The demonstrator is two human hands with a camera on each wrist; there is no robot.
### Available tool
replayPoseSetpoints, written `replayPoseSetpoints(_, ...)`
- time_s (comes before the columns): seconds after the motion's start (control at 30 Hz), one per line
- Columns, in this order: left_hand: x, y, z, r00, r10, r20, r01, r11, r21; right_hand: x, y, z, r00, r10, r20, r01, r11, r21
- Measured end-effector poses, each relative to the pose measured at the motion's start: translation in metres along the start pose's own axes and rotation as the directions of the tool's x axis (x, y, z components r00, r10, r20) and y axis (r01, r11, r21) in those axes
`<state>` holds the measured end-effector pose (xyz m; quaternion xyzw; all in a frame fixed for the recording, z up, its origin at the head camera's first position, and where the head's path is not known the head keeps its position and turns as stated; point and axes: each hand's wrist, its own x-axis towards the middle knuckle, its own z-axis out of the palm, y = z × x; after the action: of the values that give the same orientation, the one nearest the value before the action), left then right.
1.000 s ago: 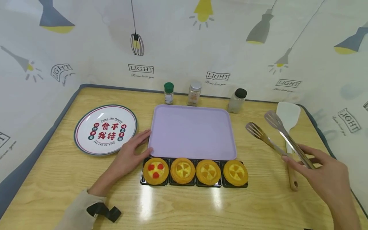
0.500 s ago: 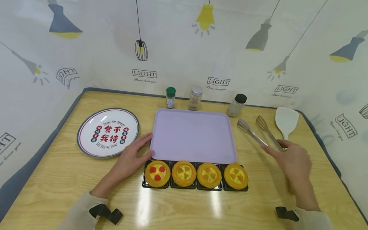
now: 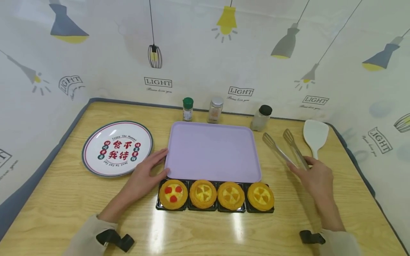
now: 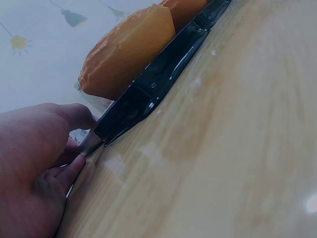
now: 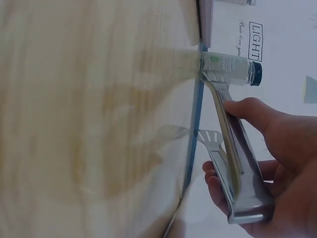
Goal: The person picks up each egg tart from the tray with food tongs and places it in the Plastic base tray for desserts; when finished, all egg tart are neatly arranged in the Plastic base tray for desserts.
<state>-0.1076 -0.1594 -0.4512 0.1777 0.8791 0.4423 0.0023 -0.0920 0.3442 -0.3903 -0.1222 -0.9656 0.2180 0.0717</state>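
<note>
At the left rim of a lavender tray [image 3: 213,151], my left hand [image 3: 145,174] grips the edge. In the left wrist view, the edge lies between the thumb and bent fingers. Right of the tray, my right hand [image 3: 317,177] holds metal tongs [image 3: 300,151], whose slotted ends are spread apart. In the right wrist view, the thumb lies along one tong arm and the fingers curl round the other. In front of the tray, several round tarts [image 3: 204,194] sit in a row of black plastic trays [image 3: 200,209]. One tart has red pieces; the others have orange-yellow wedges.
A white plate [image 3: 96,142] with red lettering lies left of the tray. Behind the tray stand a green-capped jar [image 3: 187,109], a silver-capped jar [image 3: 215,111] and a black-capped jar [image 3: 261,118]. A white spatula [image 3: 315,135] lies at right, its handle largely hidden by my right hand.
My right hand has moved left with the tongs and turned, so the tongs now slant toward the tray over the table. My left hand stays at the tray.
</note>
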Motion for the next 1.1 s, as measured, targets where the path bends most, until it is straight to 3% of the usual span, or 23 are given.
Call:
replayPoseSetpoints(0.17,0.002,0.001,0.001,1.0,0.0,-0.001,0.0,1.0,0.004,0.004,0.006,0.002,1.0,-0.03,0.005,0.029,0.997,0.066)
replayPoseSetpoints(0.37,0.004,0.002,0.002,1.0,0.0,-0.002,0.0,1.0,0.007,0.008,0.014,0.006,1.0,-0.002,0.0,0.001,0.991,0.137)
replayPoseSetpoints(0.67,0.005,0.003,0.003,1.0,-0.001,-0.005,0.001,1.0,0.001,0.01,0.021,0.015,0.999,0.032,0.007,-0.033,0.99,0.139)
replayPoseSetpoints(0.93,0.004,0.002,0.002,1.0,0.001,-0.016,-0.001,1.0,0.0,0.012,0.02,0.018,1.0,0.015,-0.018,-0.012,0.99,0.138)
replayPoseSetpoints(1.1,0.001,0.001,0.003,1.0,-0.026,0.01,0.026,1.0,-0.003,0.011,0.02,0.021,0.999,-0.007,-0.041,0.012,0.993,0.121)
